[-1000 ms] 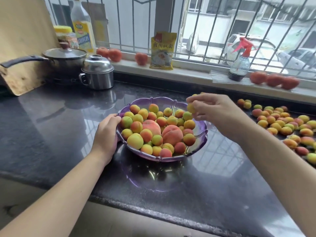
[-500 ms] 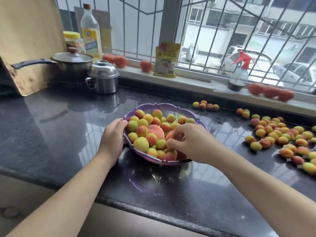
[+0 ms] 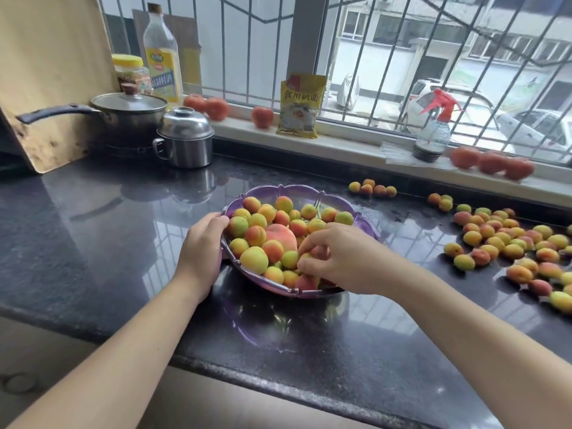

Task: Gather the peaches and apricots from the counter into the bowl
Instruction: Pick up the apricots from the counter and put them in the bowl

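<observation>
Purple bowl on dark counter, heaped with apricots and one large peach; left hand clasps bowl's left rim; right hand inside bowl, fingers curled among fruit, whether gripping one cannot tell; loose apricots spread on counter to the right, well apart from bowl.

Dark polished stone desk, glossy, reflecting the window bars. Wide window behind it with a metal grille; grey daylight, parked cars and buildings outside. Pale sill carries tomatoes, a yellow packet, a spray bottle, an oil bottle and a jar. Far left: wooden board leaning upright, lidded saucepan, steel pot beside it.
</observation>
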